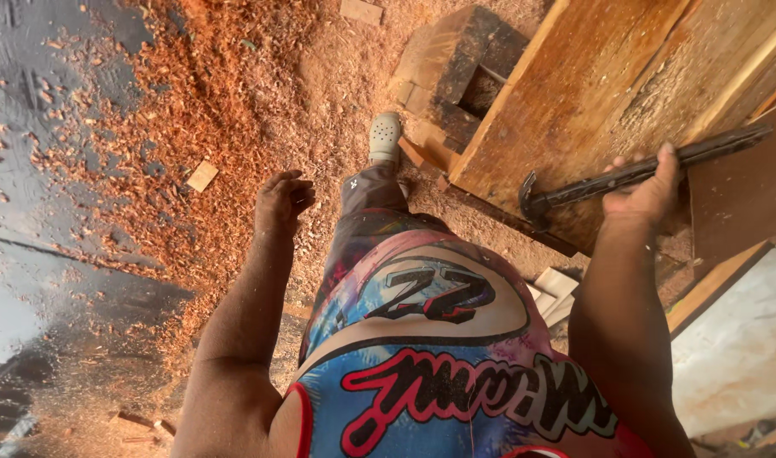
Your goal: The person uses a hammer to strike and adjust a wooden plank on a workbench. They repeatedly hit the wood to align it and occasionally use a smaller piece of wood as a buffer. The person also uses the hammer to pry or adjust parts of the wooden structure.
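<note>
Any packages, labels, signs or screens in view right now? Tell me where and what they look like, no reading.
No packages, signs or screens in view.
Printed shirt: on the person's own body, bottom centre; blue and pink with black, red and white lettering shapes.
The right hand holds a dark hammer, unlabelled.

One hammer (634, 176), two hands, one grey shoe (385, 136), and three small loose wood offcuts on the sawdust.

hammer (625, 178) on boards (591, 93), wood shavings (201, 93) left
</note>
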